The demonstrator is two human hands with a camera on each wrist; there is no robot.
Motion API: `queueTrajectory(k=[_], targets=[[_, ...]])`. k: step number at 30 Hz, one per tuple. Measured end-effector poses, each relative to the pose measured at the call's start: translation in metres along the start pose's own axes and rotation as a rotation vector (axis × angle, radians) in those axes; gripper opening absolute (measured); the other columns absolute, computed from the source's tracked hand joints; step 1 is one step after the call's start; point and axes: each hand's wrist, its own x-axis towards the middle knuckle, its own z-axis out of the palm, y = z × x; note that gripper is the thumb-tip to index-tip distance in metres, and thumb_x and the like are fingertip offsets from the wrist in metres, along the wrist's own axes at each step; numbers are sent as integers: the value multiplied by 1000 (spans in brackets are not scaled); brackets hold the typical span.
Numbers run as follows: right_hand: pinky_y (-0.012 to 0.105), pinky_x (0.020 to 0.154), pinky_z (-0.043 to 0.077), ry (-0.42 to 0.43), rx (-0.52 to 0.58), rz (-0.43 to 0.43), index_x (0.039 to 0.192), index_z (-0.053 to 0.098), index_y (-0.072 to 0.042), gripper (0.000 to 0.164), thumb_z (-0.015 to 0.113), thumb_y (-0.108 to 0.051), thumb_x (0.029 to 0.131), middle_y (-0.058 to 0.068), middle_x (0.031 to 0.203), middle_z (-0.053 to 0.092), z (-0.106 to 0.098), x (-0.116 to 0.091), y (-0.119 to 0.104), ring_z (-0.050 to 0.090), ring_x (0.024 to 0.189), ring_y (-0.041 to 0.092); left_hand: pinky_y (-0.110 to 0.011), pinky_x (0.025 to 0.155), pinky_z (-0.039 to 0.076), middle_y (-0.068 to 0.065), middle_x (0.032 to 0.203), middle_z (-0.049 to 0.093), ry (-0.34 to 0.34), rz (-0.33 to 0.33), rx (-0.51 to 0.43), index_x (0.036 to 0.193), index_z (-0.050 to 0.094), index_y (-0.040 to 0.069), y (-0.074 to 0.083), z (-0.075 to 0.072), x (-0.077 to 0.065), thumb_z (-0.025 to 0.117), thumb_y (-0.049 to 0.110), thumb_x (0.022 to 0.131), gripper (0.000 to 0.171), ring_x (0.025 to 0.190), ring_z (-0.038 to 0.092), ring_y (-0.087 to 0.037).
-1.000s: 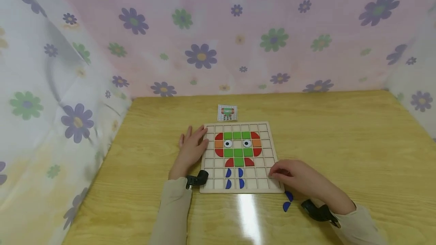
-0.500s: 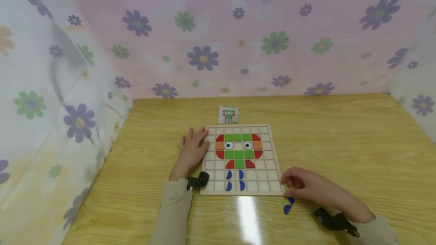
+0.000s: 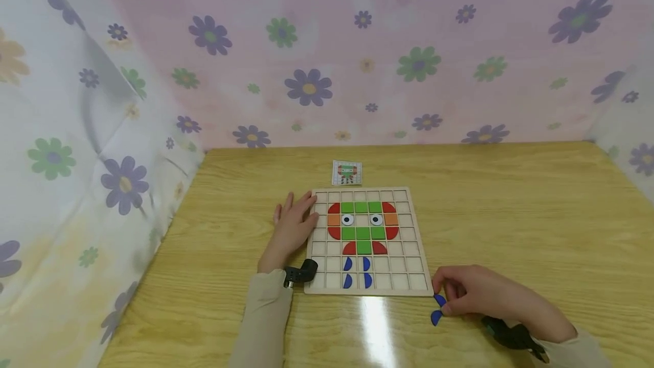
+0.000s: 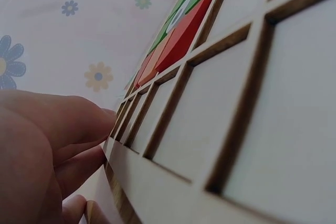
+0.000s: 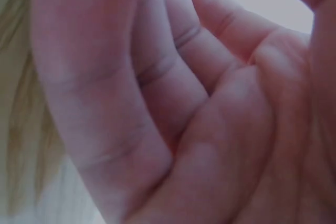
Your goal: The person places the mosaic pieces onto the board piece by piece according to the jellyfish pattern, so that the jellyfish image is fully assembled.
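Note:
A wooden grid board [image 3: 423,254] lies on the table, bearing red, orange, green and blue flat pieces and two round eye pieces [image 3: 347,220]. My left hand [image 3: 292,230] rests on the board's left edge with its fingers extended; in the left wrist view, fingertips [image 4: 107,121] touch the frame. Off the board's near right corner, my right hand [image 3: 477,291] pinches a blue half-circle piece [image 3: 439,300] between thumb and index finger. Another blue half-circle piece [image 3: 436,318] lies just below it on the table. The right wrist view shows only curled fingers and palm.
Behind the board lies a small printed card [image 3: 347,173] with a similar coloured figure on a grid. Flower-patterned cloth [image 3: 245,90] hangs along the back and sides of the wooden table [image 3: 511,214].
My right hand has moved from the board's right edge down and rightward to the loose blue pieces, and its thumb and index finger have come onto one. My left hand has stayed at the board.

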Motion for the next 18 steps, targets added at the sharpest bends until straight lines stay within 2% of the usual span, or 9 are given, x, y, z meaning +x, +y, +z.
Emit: queueTrajectory(k=[7, 13, 18], targets=[[21, 50, 39, 22, -84, 4, 91, 54, -22, 21, 66, -34, 78, -13, 65, 50, 1, 2, -5, 45, 54, 0, -49, 101, -7, 7, 142, 30, -10, -19, -2, 134, 43, 18, 1, -1, -1, 46, 28, 91, 44, 135, 4, -28], [22, 49, 41, 57, -60, 87, 90, 57, -21, 20, 65, -35, 79, -9, 64, 51, -2, 2, -7, 46, 51, 3, -49, 102, -6, 6, 143, 29, -13, -13, -3, 134, 43, 19, 2, -3, 1, 46, 28, 91, 44, 135, 4, -28], [22, 50, 39, 110, -107, 80, 91, 59, -20, 16, 64, -32, 81, -10, 67, 51, -3, 3, -8, 45, 55, 2, -49, 102, -6, 7, 143, 29, -26, -15, 2, 134, 42, 19, 3, -3, 1, 46, 28, 91, 44, 135, 3, -27]])
